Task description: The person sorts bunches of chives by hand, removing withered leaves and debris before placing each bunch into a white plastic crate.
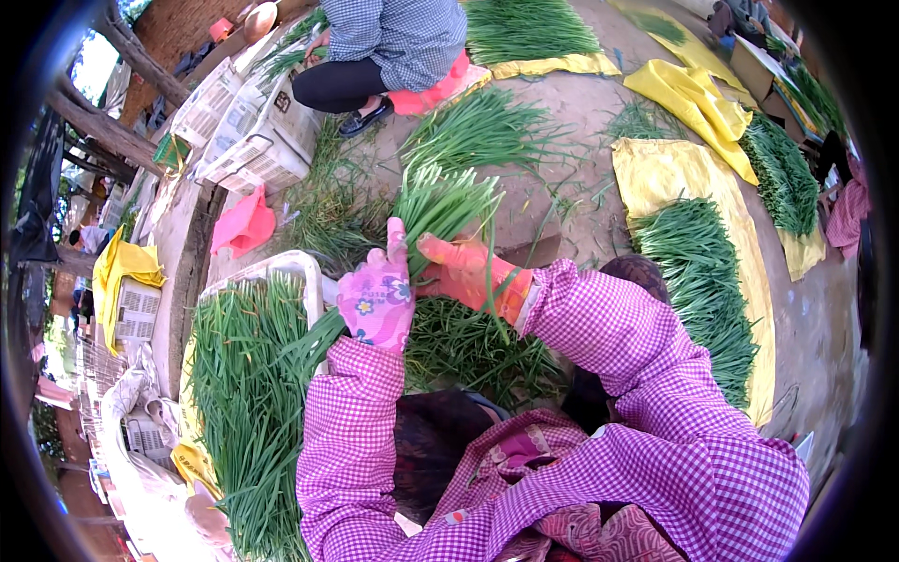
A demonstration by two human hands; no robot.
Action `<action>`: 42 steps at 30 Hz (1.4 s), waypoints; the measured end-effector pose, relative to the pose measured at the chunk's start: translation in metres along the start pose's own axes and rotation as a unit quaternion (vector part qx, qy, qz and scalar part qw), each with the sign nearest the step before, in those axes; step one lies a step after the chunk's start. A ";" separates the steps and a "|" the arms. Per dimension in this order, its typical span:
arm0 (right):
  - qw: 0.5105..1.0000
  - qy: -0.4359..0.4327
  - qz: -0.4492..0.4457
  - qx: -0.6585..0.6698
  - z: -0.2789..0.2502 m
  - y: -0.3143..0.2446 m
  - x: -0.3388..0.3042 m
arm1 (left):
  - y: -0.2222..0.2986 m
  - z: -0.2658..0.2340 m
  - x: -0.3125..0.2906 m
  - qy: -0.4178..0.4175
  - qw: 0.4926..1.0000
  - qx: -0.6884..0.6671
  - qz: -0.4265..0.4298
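Note:
A bunch of garlic chives (442,208) is held up in front of me, its pale cut ends pointing away. My left hand (376,292), in a pink flowered glove, is closed round the bunch, and its green tips trail out at the left wrist. From the right, my right hand (476,275) in an orange glove presses its fingers against the bunch. A few loose blades hang down over this glove. Below both hands lies a heap of loose green blades (478,345). Beside my left forearm, a white crate (314,281) is packed with chives (248,403).
On my right, chives (700,290) lie in rows on a yellow sheet (646,169). Ahead is a loose pile of chives (482,131). A crouching person (403,42) works near white crates (267,150). A pink cloth (243,223) lies at the left.

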State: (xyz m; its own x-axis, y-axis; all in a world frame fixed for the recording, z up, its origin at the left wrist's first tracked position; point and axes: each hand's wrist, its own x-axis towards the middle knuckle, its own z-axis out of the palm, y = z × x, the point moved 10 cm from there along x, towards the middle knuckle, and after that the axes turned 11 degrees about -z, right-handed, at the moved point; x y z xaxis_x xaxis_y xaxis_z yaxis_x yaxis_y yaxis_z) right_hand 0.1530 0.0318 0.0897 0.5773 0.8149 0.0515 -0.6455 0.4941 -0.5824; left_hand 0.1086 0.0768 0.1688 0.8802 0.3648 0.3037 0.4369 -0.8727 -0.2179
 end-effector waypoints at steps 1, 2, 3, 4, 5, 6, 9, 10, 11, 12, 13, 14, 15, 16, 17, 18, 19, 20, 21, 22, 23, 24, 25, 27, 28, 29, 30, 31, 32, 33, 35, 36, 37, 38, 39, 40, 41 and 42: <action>1.000 0.018 -0.011 0.023 -0.004 -0.003 0.001 | 0.010 0.002 -0.005 0.005 1.000 -0.003 0.022; 0.998 0.036 -0.023 0.045 -0.008 -0.006 0.003 | 0.019 0.002 -0.006 -0.025 0.999 -0.020 0.028; 0.996 0.054 -0.035 0.068 -0.013 -0.009 0.004 | 0.027 0.002 -0.008 -0.054 0.997 -0.036 0.036; 0.994 0.058 -0.049 0.076 -0.015 -0.015 0.005 | 0.031 -0.002 -0.008 -0.044 0.989 -0.133 0.039; 0.993 0.061 -0.063 0.084 -0.014 -0.022 0.004 | 0.028 -0.007 -0.008 -0.028 0.973 -0.225 0.040; 0.991 0.064 -0.078 0.092 -0.015 -0.029 0.004 | 0.022 -0.010 -0.007 -0.011 0.948 -0.314 0.041; 0.987 0.046 -0.109 0.108 -0.022 -0.044 0.004 | 0.006 0.019 -0.001 -0.145 0.720 -0.672 -0.094; 0.986 0.043 -0.128 0.102 -0.024 -0.048 0.004 | 0.004 0.027 0.003 -0.148 0.664 -0.725 -0.110; 0.984 0.039 -0.144 0.097 -0.021 -0.051 0.005 | 0.000 0.040 0.005 -0.148 0.605 -0.772 -0.128; 0.984 0.053 -0.152 0.072 -0.012 -0.055 0.000 | 0.002 0.048 0.005 -0.148 0.571 -0.796 -0.135; 0.985 0.076 -0.145 0.054 -0.009 -0.049 -0.004 | 0.009 0.060 -0.001 -0.187 0.562 -0.790 -0.156; 0.985 0.100 -0.139 0.035 -0.008 -0.043 -0.008 | 0.018 0.066 -0.008 -0.227 0.553 -0.783 -0.174; 0.983 0.123 -0.133 0.017 -0.010 -0.040 -0.011 | 0.025 0.070 -0.014 -0.266 0.542 -0.774 -0.192; 0.992 0.069 -0.090 -0.064 -0.011 -0.033 -0.012 | 0.033 0.073 -0.023 -0.349 0.513 -0.759 -0.197; 0.989 0.047 -0.121 -0.064 -0.005 -0.040 -0.010 | 0.029 0.076 -0.022 -0.357 0.519 -0.752 -0.193; 0.986 0.025 -0.153 -0.065 0.003 -0.048 -0.007 | 0.024 0.082 -0.019 -0.365 0.526 -0.745 -0.189; 0.982 0.014 -0.177 -0.062 0.005 -0.060 -0.005 | 0.022 0.085 -0.016 -0.374 0.532 -0.737 -0.184; 0.978 0.003 -0.202 -0.060 0.006 -0.073 -0.004 | 0.018 0.079 -0.010 -0.349 0.555 -0.732 -0.187; 0.972 -0.008 -0.226 -0.055 0.007 -0.084 -0.002 | 0.018 0.071 -0.003 -0.363 0.558 -0.731 -0.150; 0.973 0.008 -0.229 -0.040 -0.009 -0.092 0.003 | 0.013 0.073 -0.002 -0.362 0.553 -0.735 -0.149; 0.973 0.019 -0.229 -0.020 -0.019 -0.098 0.009 | 0.004 0.075 -0.003 -0.357 0.552 -0.738 -0.152; 0.970 0.038 -0.238 -0.017 -0.023 -0.112 0.008 | 0.001 0.075 -0.002 -0.356 0.532 -0.756 -0.138; 0.967 0.057 -0.246 -0.014 -0.027 -0.128 0.005 | -0.004 0.081 -0.004 -0.367 0.533 -0.748 -0.147; 0.963 0.098 -0.247 -0.040 -0.039 -0.143 -0.001 | -0.007 0.088 -0.006 -0.390 0.532 -0.732 -0.168; 0.961 0.119 -0.239 -0.069 -0.046 -0.146 -0.003 | -0.004 0.082 -0.003 -0.383 0.562 -0.721 -0.134; 0.959 0.138 -0.229 -0.097 -0.050 -0.147 -0.004 | -0.004 0.089 -0.003 -0.392 0.579 -0.701 -0.139; 0.943 0.210 -0.227 -0.124 -0.056 -0.152 -0.009 | -0.005 0.097 -0.001 -0.400 0.595 -0.681 -0.146; 0.943 0.193 -0.246 -0.116 -0.058 -0.157 -0.005 | -0.006 0.103 -0.002 -0.408 0.611 -0.661 -0.152; 0.940 0.182 -0.267 -0.109 -0.068 -0.169 -0.007 | 0.001 0.093 0.002 -0.395 0.609 -0.676 -0.126; 0.939 0.165 -0.286 -0.101 -0.066 -0.179 -0.007 | -0.005 0.099 0.001 -0.399 0.622 -0.658 -0.144; 0.943 0.174 -0.278 -0.055 -0.072 -0.198 -0.015 | -0.020 0.118 0.002 -0.409 0.645 -0.621 -0.176; 0.940 0.168 -0.292 -0.054 -0.072 -0.209 -0.016 | -0.026 0.119 0.006 -0.385 0.630 -0.656 -0.156; 0.936 0.163 -0.307 -0.052 -0.071 -0.217 -0.018 | -0.035 0.127 0.004 -0.379 0.616 -0.666 -0.180; 0.932 0.167 -0.317 -0.051 -0.071 -0.222 -0.021 | -0.041 0.130 0.002 -0.374 0.602 -0.676 -0.204; 0.929 0.171 -0.320 -0.069 -0.069 -0.224 -0.022 | -0.047 0.133 0.001 -0.368 0.587 -0.684 -0.227; 0.926 0.175 -0.323 -0.087 -0.068 -0.225 -0.024 | -0.053 0.139 0.004 -0.363 0.623 -0.645 -0.251; 0.923 0.177 -0.327 -0.104 -0.066 -0.226 -0.025 | -0.057 0.141 0.004 -0.349 0.607 -0.657 -0.280; 0.922 0.160 -0.329 -0.128 -0.064 -0.224 -0.025 | -0.060 0.143 0.003 -0.334 0.590 -0.667 -0.308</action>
State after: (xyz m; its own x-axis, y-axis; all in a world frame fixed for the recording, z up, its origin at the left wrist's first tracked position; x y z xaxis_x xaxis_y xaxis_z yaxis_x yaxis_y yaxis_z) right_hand 0.3157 -0.1186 0.1671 0.9461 0.2133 0.2439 0.0121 0.7289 -0.6845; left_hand 0.1116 0.1771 0.0499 0.7018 0.4046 -0.5864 0.5690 0.1768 0.8031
